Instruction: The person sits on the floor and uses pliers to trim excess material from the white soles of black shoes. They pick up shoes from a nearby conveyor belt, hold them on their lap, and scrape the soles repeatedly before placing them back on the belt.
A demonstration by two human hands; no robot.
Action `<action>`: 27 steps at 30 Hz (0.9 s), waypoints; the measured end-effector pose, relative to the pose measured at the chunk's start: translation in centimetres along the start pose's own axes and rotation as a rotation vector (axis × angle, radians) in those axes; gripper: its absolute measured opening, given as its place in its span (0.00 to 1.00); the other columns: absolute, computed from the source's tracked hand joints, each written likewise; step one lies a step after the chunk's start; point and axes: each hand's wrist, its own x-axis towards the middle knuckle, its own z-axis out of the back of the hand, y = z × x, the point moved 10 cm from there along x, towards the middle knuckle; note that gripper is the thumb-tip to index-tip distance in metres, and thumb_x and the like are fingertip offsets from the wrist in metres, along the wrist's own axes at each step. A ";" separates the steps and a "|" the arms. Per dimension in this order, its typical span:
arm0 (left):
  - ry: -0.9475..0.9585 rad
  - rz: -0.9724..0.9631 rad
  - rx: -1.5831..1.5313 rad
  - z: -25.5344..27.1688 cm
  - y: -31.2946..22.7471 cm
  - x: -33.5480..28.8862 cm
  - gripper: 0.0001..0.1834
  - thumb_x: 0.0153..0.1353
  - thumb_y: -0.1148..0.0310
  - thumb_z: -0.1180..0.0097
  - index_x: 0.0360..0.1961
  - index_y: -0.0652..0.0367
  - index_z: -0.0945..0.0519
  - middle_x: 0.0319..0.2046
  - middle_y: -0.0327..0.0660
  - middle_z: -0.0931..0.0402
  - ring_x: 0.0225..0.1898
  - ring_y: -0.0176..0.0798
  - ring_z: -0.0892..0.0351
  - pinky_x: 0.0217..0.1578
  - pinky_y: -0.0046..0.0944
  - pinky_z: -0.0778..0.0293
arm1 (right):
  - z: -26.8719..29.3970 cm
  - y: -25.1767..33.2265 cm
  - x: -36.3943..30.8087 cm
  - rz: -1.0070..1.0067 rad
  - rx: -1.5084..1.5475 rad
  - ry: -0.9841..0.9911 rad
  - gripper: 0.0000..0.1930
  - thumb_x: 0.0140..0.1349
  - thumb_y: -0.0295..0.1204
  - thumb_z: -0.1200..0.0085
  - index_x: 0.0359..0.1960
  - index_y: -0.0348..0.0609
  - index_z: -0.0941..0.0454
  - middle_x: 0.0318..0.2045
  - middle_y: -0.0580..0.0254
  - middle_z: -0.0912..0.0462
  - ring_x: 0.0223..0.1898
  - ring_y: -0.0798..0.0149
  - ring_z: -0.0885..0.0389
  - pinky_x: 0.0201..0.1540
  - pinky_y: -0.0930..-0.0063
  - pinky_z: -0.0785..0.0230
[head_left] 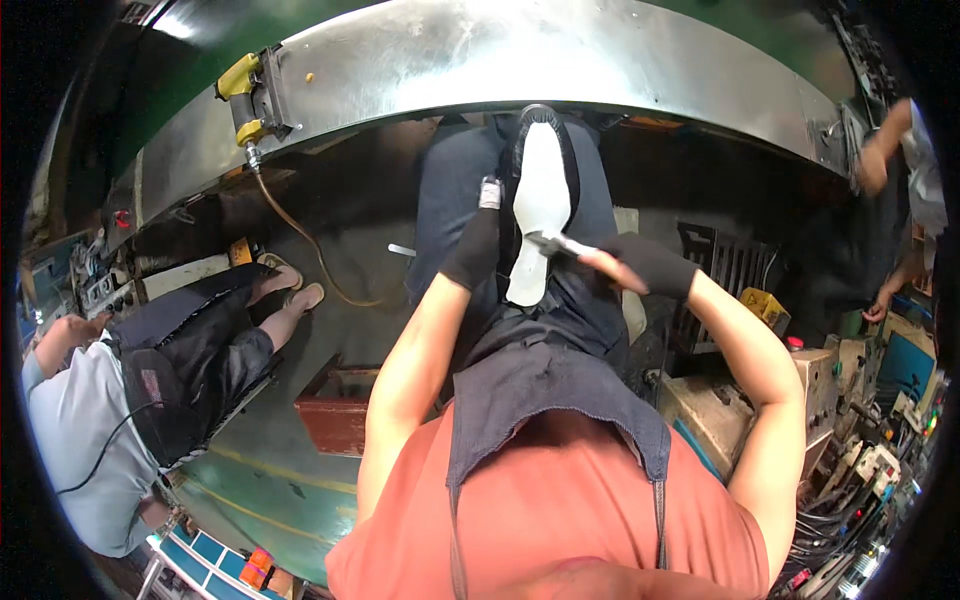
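A black shoe upper (571, 168) with a long white insole (543, 190) facing up lies across my lap, its rounded end toward the metal bench. My left hand (478, 235), in a black glove with white wrapping on a fingertip, is against the left side of the shoe. Its fingers are partly hidden by the shoe, and they seem to grip its edge. My right hand (640, 264), also in a black glove, is closed round a hand tool with a dark metal head (548, 243). The head lies over the narrow part of the insole; its exact kind cannot be made out.
A curved metal bench (480, 55) spans the front, with a yellow-black air tool (246, 98) and its hose (300, 232). A red-brown stool (335, 410) stands left. One co-worker (90, 440) sits at the left; another person's arm (882, 150) shows far right, above machinery (815, 385).
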 end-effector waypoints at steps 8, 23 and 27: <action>-0.301 -0.254 0.961 3.8 -0.9 0.3 0.37 0.70 0.41 0.74 0.62 0.63 0.34 0.57 0.47 0.30 0.56 0.42 0.30 0.57 0.38 0.36 | 0.2 -1.0 0.6 0.076 0.583 0.049 0.29 0.67 0.53 0.57 0.38 0.35 0.18 0.31 0.66 0.19 0.33 0.71 0.24 0.36 0.72 0.32; -0.347 -0.878 1.433 -1.8 -3.1 -2.8 0.27 0.65 0.60 0.56 0.60 0.66 0.36 0.56 0.57 0.33 0.59 0.54 0.33 0.59 0.42 0.38 | 1.5 9.5 -5.5 0.548 -0.455 -0.452 0.20 0.65 0.44 0.54 0.28 0.38 0.24 0.27 0.47 0.24 0.30 0.46 0.22 0.33 0.57 0.29; -0.378 -1.090 1.483 -3.0 -3.8 -4.0 0.26 0.63 0.65 0.51 0.60 0.67 0.36 0.56 0.59 0.33 0.59 0.57 0.34 0.59 0.43 0.38 | 2.5 5.3 -6.3 0.361 -0.421 -0.441 0.17 0.64 0.42 0.51 0.27 0.39 0.25 0.27 0.47 0.24 0.29 0.43 0.24 0.32 0.55 0.33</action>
